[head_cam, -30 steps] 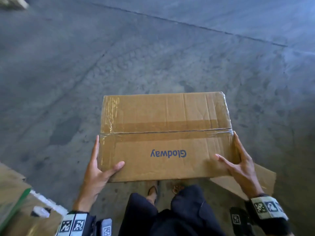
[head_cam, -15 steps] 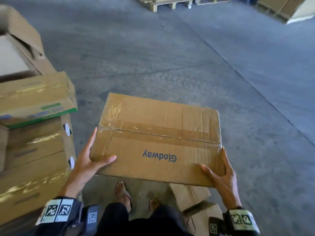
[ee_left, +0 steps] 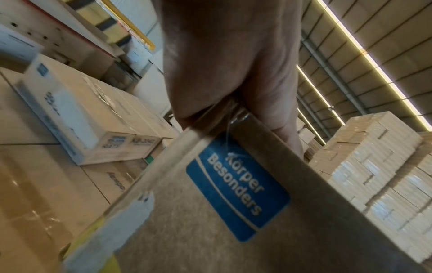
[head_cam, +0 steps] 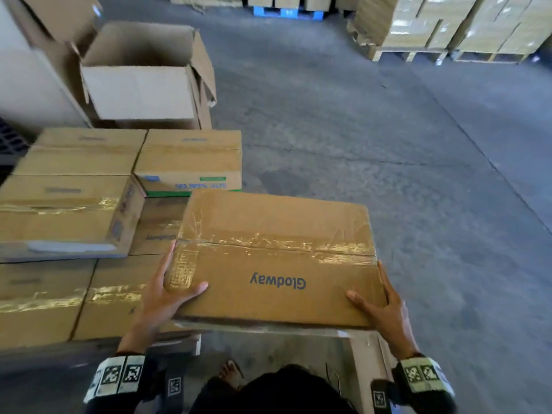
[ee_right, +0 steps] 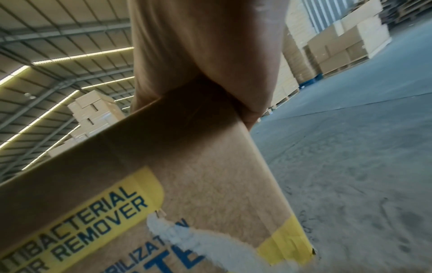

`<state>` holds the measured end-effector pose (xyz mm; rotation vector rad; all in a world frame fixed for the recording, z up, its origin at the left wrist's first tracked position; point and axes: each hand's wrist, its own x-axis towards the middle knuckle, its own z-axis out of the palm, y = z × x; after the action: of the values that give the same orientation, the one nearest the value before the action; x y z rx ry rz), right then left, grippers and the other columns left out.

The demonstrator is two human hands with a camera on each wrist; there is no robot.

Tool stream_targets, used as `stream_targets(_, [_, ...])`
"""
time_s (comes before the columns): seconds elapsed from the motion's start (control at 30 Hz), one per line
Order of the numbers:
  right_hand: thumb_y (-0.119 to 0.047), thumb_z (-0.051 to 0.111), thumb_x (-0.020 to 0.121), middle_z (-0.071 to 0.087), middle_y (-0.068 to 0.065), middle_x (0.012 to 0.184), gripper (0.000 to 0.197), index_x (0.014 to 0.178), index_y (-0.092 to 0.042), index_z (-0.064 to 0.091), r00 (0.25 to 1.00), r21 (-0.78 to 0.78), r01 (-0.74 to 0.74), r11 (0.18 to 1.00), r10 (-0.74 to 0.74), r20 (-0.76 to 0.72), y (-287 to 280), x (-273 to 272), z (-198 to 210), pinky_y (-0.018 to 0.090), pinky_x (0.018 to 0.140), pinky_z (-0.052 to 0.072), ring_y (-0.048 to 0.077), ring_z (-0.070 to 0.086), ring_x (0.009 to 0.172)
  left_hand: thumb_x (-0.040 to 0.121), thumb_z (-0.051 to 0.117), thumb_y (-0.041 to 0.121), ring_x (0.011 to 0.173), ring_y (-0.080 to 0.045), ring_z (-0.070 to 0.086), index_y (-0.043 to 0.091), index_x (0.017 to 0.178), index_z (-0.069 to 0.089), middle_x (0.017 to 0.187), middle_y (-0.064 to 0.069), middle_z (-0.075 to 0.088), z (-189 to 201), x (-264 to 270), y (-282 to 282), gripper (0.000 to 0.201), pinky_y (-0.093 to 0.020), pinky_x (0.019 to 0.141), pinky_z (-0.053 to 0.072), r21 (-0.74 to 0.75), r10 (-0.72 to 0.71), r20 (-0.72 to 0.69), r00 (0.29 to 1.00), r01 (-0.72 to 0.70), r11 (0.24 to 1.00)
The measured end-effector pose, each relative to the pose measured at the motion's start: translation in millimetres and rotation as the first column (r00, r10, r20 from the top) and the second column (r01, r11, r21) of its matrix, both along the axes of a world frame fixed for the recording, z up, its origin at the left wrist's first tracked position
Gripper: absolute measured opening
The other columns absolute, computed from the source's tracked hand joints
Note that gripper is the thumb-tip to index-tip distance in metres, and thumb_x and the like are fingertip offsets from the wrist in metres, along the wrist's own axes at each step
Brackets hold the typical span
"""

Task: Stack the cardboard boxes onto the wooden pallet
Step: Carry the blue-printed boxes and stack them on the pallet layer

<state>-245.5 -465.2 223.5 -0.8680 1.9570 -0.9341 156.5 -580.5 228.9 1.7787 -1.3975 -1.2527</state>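
Observation:
I hold a taped brown cardboard box (head_cam: pixel 274 264), printed "Glodway", level in front of me above the floor. My left hand (head_cam: pixel 176 282) grips its near left corner, thumb on top. My right hand (head_cam: pixel 378 297) grips the near right corner the same way. In the left wrist view my left hand (ee_left: pixel 233 73) clasps the box's edge (ee_left: pixel 233 203) above a blue label. In the right wrist view my right hand (ee_right: pixel 205 55) wraps the box's corner (ee_right: pixel 198 175) above a yellow label. A stack of sealed boxes (head_cam: pixel 74 204) stands just left of the held box. Its pallet is hidden.
Behind the stack stands an open empty box (head_cam: pixel 140 82). Loaded wooden pallets (head_cam: pixel 418 53) and a blue pallet (head_cam: pixel 286 11) line the far side. A flat cardboard sheet (head_cam: pixel 367 354) lies by my feet. The concrete floor (head_cam: pixel 388 144) stretches ahead and to the right.
I have turned left with the box. The stack of sealed boxes and the open box have come into view beside it. Both hands keep the same grip.

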Motion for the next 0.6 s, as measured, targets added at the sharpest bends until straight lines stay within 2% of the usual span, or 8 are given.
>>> stream_targets(0.07, [-0.051,0.085,0.070,0.059,-0.006,0.125,0.108,0.157,-0.043,0.020,0.998,-0.012,-0.054,0.998,0.053,-0.036,-30,29,-1,0.021,0.080,0.051,0.007,0.059,0.097,0.047,0.090,0.065,0.118,-0.017,0.052,0.059,0.148,0.024,0.144,0.003,0.052,-6,34,-14,0.121,-0.041,0.102,0.044,-0.001,0.036,-0.028,0.999,-0.036,0.999])
stream_targets(0.13, [-0.068,0.083,0.063,0.062,-0.007,0.128,0.113,0.156,-0.046,0.022,0.992,0.001,-0.105,0.994,0.105,-0.063,-54,50,-6,0.035,0.092,0.055,0.012,0.062,0.106,0.044,0.087,0.071,0.123,-0.021,0.053,0.060,0.148,0.022,0.143,0.003,0.051,-13,64,-25,0.123,-0.047,0.106,0.044,0.022,0.050,-0.022,0.999,-0.049,0.999])
stream_targets(0.2, [-0.080,0.078,0.054,0.063,-0.007,0.133,0.119,0.155,-0.048,0.021,0.988,0.027,-0.133,0.991,0.135,-0.070,-75,65,-11,0.046,0.098,0.054,0.017,0.063,0.113,0.055,0.089,0.061,0.127,-0.026,0.052,0.055,0.151,0.019,0.148,-0.003,0.047,-14,84,-36,0.119,-0.050,0.107,0.043,0.034,0.051,-0.016,0.999,-0.050,0.998])
stream_targets(0.27, [-0.081,0.078,0.053,0.062,-0.007,0.135,0.120,0.154,-0.050,0.022,0.985,0.040,-0.155,0.987,0.157,-0.064,-95,78,-15,0.048,0.099,0.054,0.017,0.064,0.114,0.066,0.090,0.045,0.127,-0.029,0.050,0.051,0.153,0.017,0.151,-0.007,0.043,-15,98,-47,0.114,-0.051,0.106,0.044,0.027,0.059,-0.013,0.998,-0.058,0.998])
stream_targets(0.33, [-0.074,0.082,0.059,0.063,-0.010,0.131,0.113,0.153,-0.052,0.024,0.983,0.040,-0.175,0.984,0.177,-0.058,-117,91,-13,0.050,0.099,0.054,0.015,0.064,0.113,0.073,0.087,0.030,0.125,-0.029,0.050,0.043,0.155,0.018,0.151,-0.009,0.041,-16,108,-60,0.108,-0.048,0.102,0.045,0.031,0.083,0.007,0.997,-0.083,0.996])
stream_targets(0.4, [-0.067,0.083,0.063,0.063,-0.010,0.128,0.109,0.154,-0.048,0.026,0.980,0.074,-0.182,0.981,0.187,-0.062,-139,96,-18,0.050,0.103,0.051,0.016,0.063,0.112,0.075,0.086,0.025,0.118,-0.024,0.048,0.040,0.156,0.018,0.149,-0.009,0.041,-22,116,-75,0.106,-0.045,0.098,0.046,0.050,0.106,0.020,0.994,-0.107,0.993])
stream_targets(0.5, [-0.071,0.083,0.060,0.061,-0.006,0.131,0.114,0.155,-0.043,0.027,0.976,0.118,-0.210,0.971,0.215,-0.031,-179,108,-23,0.051,0.108,0.045,0.019,0.060,0.114,0.071,0.088,0.031,0.116,-0.021,0.051,0.041,0.155,0.021,0.144,-0.005,0.046,-35,127,-102,0.108,-0.044,0.098,0.048,0.090,0.122,0.013,0.992,-0.123,0.988])
stream_targets(0.6, [-0.047,0.086,0.073,0.059,-0.005,0.119,0.093,0.150,-0.037,0.034,0.974,0.146,-0.225,0.963,0.226,0.011,-227,121,-31,0.041,0.097,0.048,0.013,0.060,0.098,0.065,0.090,0.043,0.118,-0.022,0.054,0.042,0.155,0.021,0.139,-0.001,0.048,-46,139,-138,0.113,-0.045,0.102,0.047,0.140,0.129,-0.014,0.992,-0.126,0.982])
